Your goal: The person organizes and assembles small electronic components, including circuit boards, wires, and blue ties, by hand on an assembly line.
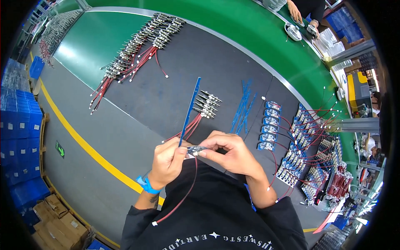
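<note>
Grip edgewise the probably light, stiff, fragile dark circuit board (196,148) pinched by right hand (233,153) and, with long blue strip (190,110), left hand (166,161).

The left hand (168,161) and right hand (231,153) hold a circuit board (196,148) trailing a red cable (192,187).

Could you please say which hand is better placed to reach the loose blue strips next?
Probably the right hand: it lies nearer the loose blue strips, while the left hand grips another blue strip.
</note>
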A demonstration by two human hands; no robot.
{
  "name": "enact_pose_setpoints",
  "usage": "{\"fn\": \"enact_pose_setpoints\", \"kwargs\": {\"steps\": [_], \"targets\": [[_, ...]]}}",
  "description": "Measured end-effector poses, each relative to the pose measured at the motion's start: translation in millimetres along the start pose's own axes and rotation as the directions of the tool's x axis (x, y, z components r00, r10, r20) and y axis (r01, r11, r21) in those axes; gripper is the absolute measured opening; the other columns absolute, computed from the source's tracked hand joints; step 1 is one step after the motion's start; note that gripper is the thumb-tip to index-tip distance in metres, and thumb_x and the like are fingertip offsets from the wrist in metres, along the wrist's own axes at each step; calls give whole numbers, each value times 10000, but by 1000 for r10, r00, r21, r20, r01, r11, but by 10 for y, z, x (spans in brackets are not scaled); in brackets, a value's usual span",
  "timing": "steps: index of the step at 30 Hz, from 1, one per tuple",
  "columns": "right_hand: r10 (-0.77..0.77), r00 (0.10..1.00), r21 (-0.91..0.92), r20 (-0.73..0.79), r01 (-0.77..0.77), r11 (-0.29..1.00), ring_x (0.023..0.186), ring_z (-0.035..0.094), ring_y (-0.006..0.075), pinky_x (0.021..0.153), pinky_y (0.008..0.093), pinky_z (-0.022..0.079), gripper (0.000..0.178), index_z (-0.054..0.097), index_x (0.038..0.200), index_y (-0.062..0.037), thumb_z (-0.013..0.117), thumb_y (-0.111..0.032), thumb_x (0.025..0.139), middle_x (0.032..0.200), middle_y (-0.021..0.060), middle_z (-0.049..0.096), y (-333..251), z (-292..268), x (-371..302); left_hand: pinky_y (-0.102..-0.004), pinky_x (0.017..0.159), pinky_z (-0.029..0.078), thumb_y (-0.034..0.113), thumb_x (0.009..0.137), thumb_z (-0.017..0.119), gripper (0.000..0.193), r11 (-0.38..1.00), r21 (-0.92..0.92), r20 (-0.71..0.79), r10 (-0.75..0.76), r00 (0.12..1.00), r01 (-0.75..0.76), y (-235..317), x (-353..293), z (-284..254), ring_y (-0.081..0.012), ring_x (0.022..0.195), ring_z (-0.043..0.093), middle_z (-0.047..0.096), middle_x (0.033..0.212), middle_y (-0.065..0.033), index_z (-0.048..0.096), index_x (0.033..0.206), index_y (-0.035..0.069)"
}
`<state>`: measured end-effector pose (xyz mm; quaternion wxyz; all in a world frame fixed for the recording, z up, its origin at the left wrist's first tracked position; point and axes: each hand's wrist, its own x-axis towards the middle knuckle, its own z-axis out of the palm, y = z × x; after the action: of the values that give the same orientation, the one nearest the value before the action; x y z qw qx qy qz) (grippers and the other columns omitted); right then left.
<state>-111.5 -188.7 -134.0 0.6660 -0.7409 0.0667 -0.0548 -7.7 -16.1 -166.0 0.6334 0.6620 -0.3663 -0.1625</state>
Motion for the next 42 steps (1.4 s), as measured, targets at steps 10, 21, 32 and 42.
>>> {"fn": "enact_pose_setpoints", "kwargs": {"steps": [10, 21, 32, 42], "targets": [[117, 983, 165, 144, -140, 976, 659, 517, 45, 543, 215, 391, 133, 728, 971, -29, 715, -37, 839, 772, 7, 612, 3, -152, -45, -325, 398, 297, 17, 792, 691, 184, 994, -11, 337, 103, 936, -106, 147, 101, -210, -215, 396, 424, 508, 554, -96, 570, 660, -25], [109, 948, 431, 300, -236, 871, 684, 575, 77, 556, 217, 432, 207, 702, 1059, 18, 696, -32, 858, 794, 41, 640, 177, -81, -30, -338, 435, 333, 165, 951, 488, 431, 925, -366, 292, 14, 956, 98, -29, -191, -154, -207, 394, 462, 498, 490, -64, 458, 542, 31], [231, 937, 405, 262, -324, 855, 671, 561, 67, 548, 217, 421, 182, 713, 1028, 18, 705, -39, 854, 779, 31, 642, 137, -20, -63, -313, 440, 338, 195, 965, 504, 440, 861, -435, 311, -129, 942, 262, -137, -309, -153, -148, 419, 461, 491, 487, -47, 471, 558, 31], [192, 934, 388, 302, -305, 870, 680, 539, 54, 553, 214, 413, 167, 719, 1023, 8, 693, -27, 862, 776, 24, 630, 57, -87, -70, -325, 425, 330, 141, 977, 468, 442, 892, -424, 307, -24, 951, 159, -41, -303, -71, -166, 402, 450, 479, 490, -55, 430, 548, 40]]}}
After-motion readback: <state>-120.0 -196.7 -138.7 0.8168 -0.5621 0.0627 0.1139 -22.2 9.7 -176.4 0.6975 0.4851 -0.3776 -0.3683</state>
